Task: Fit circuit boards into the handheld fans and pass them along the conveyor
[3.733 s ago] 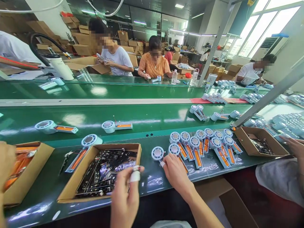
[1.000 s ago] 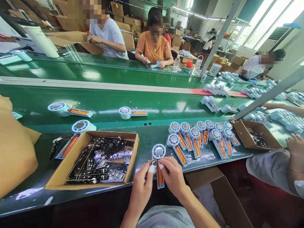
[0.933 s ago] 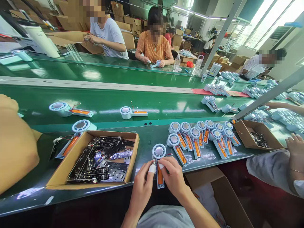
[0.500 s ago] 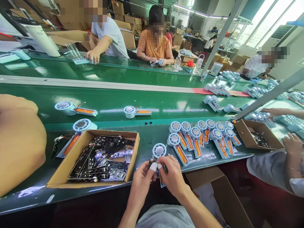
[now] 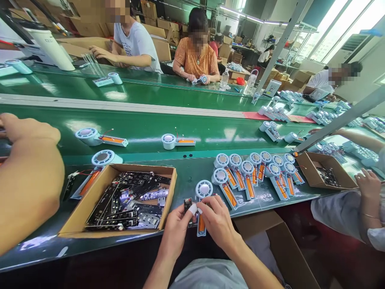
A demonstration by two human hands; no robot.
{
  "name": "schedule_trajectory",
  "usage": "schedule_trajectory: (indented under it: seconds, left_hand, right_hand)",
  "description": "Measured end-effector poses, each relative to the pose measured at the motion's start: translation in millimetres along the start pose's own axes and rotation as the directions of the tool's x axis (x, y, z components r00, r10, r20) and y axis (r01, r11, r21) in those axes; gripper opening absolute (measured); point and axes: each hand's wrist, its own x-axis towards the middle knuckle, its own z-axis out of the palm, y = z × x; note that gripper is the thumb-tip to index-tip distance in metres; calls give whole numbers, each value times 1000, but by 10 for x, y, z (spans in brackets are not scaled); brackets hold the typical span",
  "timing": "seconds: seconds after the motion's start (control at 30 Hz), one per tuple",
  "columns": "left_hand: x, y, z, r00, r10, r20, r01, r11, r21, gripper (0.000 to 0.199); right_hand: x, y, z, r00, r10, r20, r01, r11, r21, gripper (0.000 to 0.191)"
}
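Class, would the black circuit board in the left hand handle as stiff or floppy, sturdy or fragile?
Probably stiff: the circuit board juts straight past the left hand without visible bend. Possibly fragile: small components show on its face.

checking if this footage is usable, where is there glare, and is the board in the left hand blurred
Head view: the window is blown out nearly white; head view: pale glare patches lie on the green belt; head view: the black board in the left hand shows no strong blur, though its fine detail is unreadable.
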Motion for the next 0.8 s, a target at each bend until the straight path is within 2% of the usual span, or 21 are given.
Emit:
schedule_trajectory:
  seconds: [0.07, 0.17, 0.33, 0.63, 0.8]
  left_hand:
    - [-25, 23, -5, 1000, 5, 5, -5, 1000, 29, 39]
    - [-66, 63, -27, 999, 41, 9, -42, 981, 188, 39]
    - [-109, 38, -48, 985, 169, 29, -163, 870, 466, 36]
    - [-98, -53, -42, 931, 357, 73, -329, 741, 585, 35]
    - [-104, -81, -51, 877, 471, 95, -420, 655, 627, 32]
  right_hand:
    - [1, 4, 20, 1000, -5, -16, 4, 999, -38, 20]
    - [22, 37, 53, 998, -47, -38, 44, 997, -56, 20]
    - [86, 62, 56, 994, -106, 7, 106, 987, -122, 20]
    - [67, 56, 64, 998, -60, -6, 59, 992, -110, 20]
    - [96, 8, 53, 994, -77, 74, 91, 974, -205, 17]
